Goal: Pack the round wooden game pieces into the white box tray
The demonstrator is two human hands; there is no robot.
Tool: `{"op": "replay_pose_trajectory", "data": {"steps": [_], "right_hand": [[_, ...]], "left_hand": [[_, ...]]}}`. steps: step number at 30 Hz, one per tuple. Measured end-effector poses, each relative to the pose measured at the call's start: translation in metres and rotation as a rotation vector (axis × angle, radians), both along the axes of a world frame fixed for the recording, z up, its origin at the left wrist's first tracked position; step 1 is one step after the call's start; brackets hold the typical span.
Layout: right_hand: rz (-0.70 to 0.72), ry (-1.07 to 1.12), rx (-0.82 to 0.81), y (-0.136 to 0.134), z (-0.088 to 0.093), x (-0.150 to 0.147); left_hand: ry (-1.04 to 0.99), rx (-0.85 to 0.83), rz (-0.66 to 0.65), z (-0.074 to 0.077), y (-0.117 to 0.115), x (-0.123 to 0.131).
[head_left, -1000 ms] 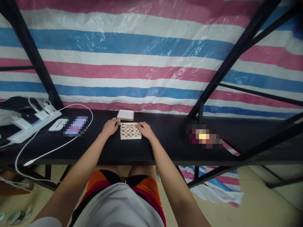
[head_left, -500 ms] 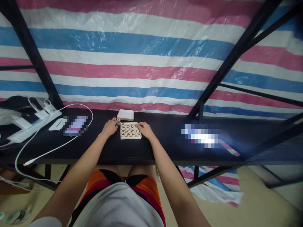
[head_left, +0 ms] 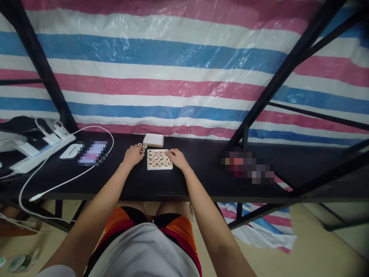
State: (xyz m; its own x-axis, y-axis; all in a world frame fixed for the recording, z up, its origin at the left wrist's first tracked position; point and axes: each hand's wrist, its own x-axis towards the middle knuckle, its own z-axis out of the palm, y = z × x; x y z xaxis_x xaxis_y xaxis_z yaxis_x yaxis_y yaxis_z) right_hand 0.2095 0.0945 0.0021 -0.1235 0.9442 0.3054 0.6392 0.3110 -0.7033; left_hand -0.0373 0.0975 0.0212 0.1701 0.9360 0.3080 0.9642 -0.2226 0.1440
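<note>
A small white box [head_left: 160, 167] sits on the black table, holding rows of round xiangqi pieces [head_left: 156, 159] with dark and red characters. Left of the box, my left hand [head_left: 133, 155] is closed, its fingertips at a loose xiangqi piece [head_left: 143, 150]. Other loose pieces [head_left: 144, 146] lie just beyond those fingers. At the box's far right corner rests my right hand [head_left: 177, 157], fingers bent together over the rim and the pieces there. What its fingertips hold, if anything, is hidden.
Behind the box lies a white lid-like box part [head_left: 153, 140]. A power strip [head_left: 43, 152] with chargers, a white cable [head_left: 62, 186] and a blurred-out phone-like object [head_left: 92, 153] are on the left. A pixelated object [head_left: 246, 165] is on the right, beside black frame bars [head_left: 259, 104].
My left hand has shifted slightly, showing more of the loose pieces. My right hand stays at the box corner. The bright glow of the pixelated object on the right has gone dark.
</note>
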Motion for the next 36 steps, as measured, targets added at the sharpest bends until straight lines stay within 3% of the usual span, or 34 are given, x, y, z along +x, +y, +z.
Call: {"op": "replay_pose_trajectory", "data": {"steps": [8,14,19,22,30,36], "right_hand": [[-0.002,-0.011,-0.007,-0.001,0.000,-0.001],[0.004,-0.011,-0.024,-0.002,0.003,0.000],[-0.004,-0.009,-0.018,-0.001,0.001,0.000],[-0.004,-0.011,-0.008,-0.001,0.001,-0.001],[-0.009,-0.011,-0.021,0.000,0.001,0.000],[-0.009,-0.017,-0.016,-0.001,0.001,-0.001]], "left_hand": [[-0.063,-0.025,0.022,0.005,-0.003,0.000],[-0.163,-0.027,-0.036,0.008,-0.003,-0.004],[-0.501,0.019,-0.282,0.008,-0.002,0.010],[-0.597,-0.027,-0.399,0.006,0.001,0.025],[-0.508,-0.081,-0.410,-0.004,0.015,0.031],[-0.332,-0.028,-0.440,0.002,0.005,0.031]]}}
